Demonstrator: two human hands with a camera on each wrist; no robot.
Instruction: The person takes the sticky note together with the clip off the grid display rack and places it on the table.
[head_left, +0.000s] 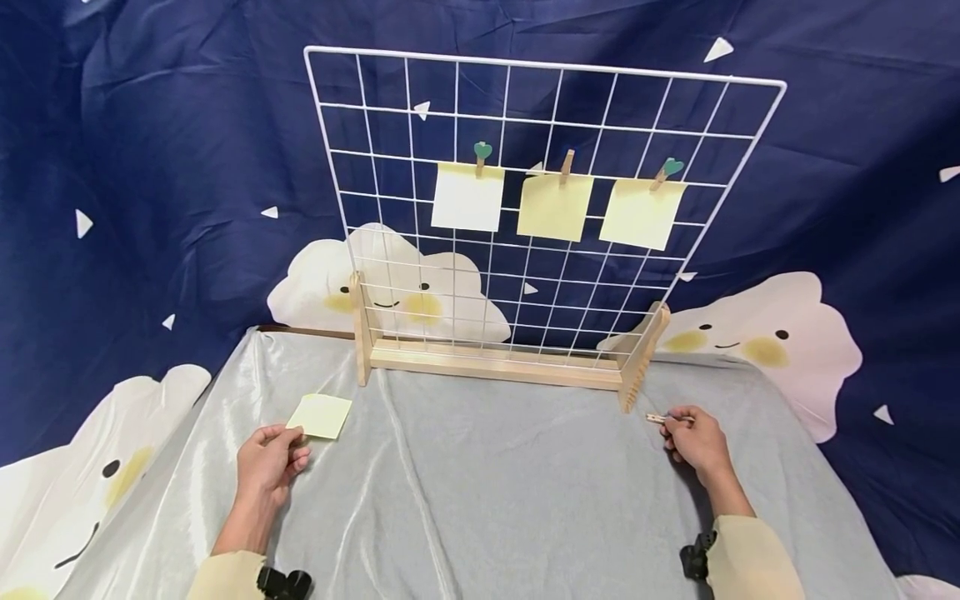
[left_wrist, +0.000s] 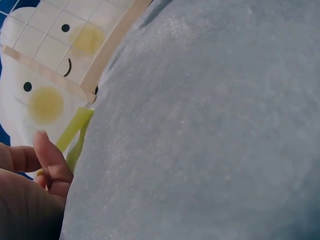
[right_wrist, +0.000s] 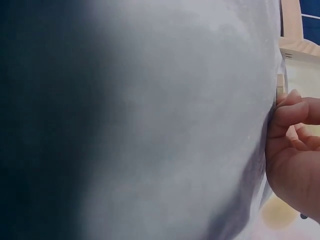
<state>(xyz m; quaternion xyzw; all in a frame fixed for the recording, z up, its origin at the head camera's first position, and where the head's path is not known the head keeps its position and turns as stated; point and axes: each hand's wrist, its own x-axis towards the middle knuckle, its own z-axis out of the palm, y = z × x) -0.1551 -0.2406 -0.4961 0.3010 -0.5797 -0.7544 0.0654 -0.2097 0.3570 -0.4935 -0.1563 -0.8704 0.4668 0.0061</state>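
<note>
My left hand (head_left: 267, 462) pinches a pale yellow sticky note (head_left: 324, 417) by its near left corner, left of the rack. In the left wrist view the same note (left_wrist: 77, 132) shows edge-on past the fingertips. At the right, my right hand (head_left: 693, 442) pinches a small wooden clothespin (head_left: 657, 418), whose tip points left toward the rack's foot. Only the end of that clothespin (right_wrist: 280, 85) shows in the right wrist view. Between the hands stands a white wire grid (head_left: 536, 287). Three yellow notes hang on it, the left one (head_left: 467, 200) under a green-heart clothespin (head_left: 482, 152).
A wooden base (head_left: 495, 364) with two side feet carries the grid at the back of the table. Grey cloth (head_left: 525, 483) covers the table. Behind it hangs a dark blue curtain (head_left: 172, 150) with smiling clouds. The middle note (head_left: 555, 208) and right note (head_left: 642, 215) are also clipped.
</note>
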